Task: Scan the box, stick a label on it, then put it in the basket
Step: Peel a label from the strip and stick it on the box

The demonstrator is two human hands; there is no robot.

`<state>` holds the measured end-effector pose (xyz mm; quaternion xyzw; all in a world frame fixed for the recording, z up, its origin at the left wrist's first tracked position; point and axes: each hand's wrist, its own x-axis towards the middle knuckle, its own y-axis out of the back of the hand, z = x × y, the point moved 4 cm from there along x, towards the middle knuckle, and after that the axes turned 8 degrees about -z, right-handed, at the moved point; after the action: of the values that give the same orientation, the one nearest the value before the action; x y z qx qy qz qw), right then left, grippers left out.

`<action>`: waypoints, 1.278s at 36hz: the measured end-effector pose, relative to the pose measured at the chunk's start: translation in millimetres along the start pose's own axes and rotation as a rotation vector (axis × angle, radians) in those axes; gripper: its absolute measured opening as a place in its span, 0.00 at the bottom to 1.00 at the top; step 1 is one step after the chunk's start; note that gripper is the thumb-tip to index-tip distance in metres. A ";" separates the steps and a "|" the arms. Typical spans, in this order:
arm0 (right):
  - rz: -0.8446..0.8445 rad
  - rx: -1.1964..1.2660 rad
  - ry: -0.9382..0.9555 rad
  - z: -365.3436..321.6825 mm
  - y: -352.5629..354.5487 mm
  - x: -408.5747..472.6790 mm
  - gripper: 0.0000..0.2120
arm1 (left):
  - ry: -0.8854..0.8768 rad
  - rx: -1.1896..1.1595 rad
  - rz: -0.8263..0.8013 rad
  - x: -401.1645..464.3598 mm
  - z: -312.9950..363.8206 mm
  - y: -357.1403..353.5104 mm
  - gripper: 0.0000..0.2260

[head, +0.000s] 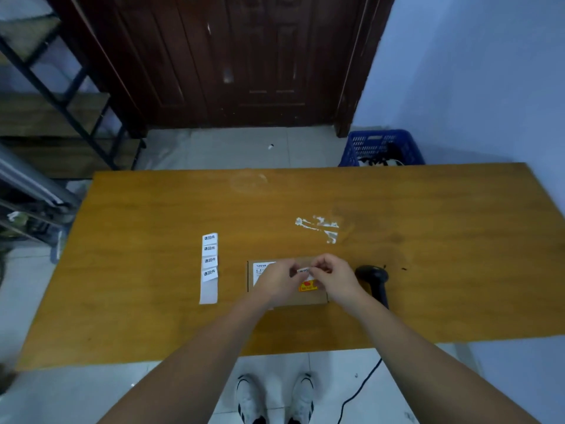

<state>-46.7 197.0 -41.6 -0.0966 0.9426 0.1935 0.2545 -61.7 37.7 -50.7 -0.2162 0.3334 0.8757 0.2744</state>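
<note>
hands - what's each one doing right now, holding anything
Left hand: pinched shut on the small white label, above the box.
Right hand: pinched shut on the same label.

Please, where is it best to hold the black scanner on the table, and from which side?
Probably by its handle: the scanner lies flat beside the box, head away from the person, handle pointing back toward them. The right hand could come from above and wrap it.
</note>
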 end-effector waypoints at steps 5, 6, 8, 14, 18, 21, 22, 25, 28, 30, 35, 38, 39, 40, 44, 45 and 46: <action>0.025 -0.059 -0.014 7.8 4.4 9.3 0.03 | 0.074 -0.023 0.066 15.0 -0.8 -6.3 0.14; 0.028 -0.066 -0.027 9.8 4.3 13.0 0.04 | 0.091 -0.024 0.075 18.2 -1.4 -6.8 0.14; 0.038 -0.092 -0.044 13.0 3.5 21.8 0.05 | 0.114 -0.032 0.081 25.3 -2.9 -8.1 0.14; 0.068 -0.222 -0.044 11.7 0.2 49.2 0.05 | 0.171 0.061 0.096 44.1 -8.1 -7.8 0.16; 0.052 -0.311 -0.080 14.4 -2.8 62.7 0.05 | 0.204 0.282 0.110 56.6 -9.2 -9.0 0.17; 0.043 -0.368 -0.086 17.6 -4.0 69.1 0.05 | 0.223 0.443 0.108 63.8 -8.6 -11.5 0.20; 0.040 -0.388 -0.087 18.7 -4.5 70.6 0.05 | 0.232 0.484 0.102 65.4 -8.4 -12.4 0.20; 0.048 -0.435 -0.082 19.3 -5.6 73.0 0.05 | 0.268 0.577 0.098 68.4 -9.1 -13.6 0.20; 0.050 -0.454 -0.079 19.6 -6.3 74.6 0.04 | 0.291 0.618 0.101 69.9 -8.7 -14.8 0.19; 0.046 -0.467 -0.085 19.2 -6.5 75.5 0.03 | 0.303 0.628 0.097 70.8 -7.8 -15.3 0.18; 0.051 -0.518 -0.105 16.9 -5.0 76.7 0.08 | 0.332 0.635 0.058 72.4 -5.8 -14.5 0.15; 0.071 -0.509 -0.127 18.2 -0.4 76.7 0.15 | 0.360 0.549 0.053 72.1 -3.9 -11.1 0.17; 0.072 -0.486 -0.137 19.1 1.2 76.7 0.17 | 0.371 0.495 0.054 72.9 -4.7 -9.8 0.18; 0.073 -0.460 -0.148 20.6 2.6 77.4 0.18 | 0.382 0.431 0.060 74.0 -6.3 -8.6 0.18; 0.054 -0.368 -0.149 26.7 2.0 79.8 0.17 | 0.382 0.243 0.081 76.2 -9.7 -3.6 0.18; 0.054 -0.361 -0.142 27.2 0.8 79.9 0.17 | 0.375 0.231 0.080 76.1 -9.4 -2.8 0.17; 0.060 -0.356 -0.138 27.9 -0.3 79.9 0.16 | 0.368 0.222 0.082 75.5 -9.1 -2.0 0.16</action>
<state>-102.4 201.6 -105.2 -0.0986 0.8761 0.3709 0.2917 -115.7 57.9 -100.3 -0.3268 0.4810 0.7898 0.1951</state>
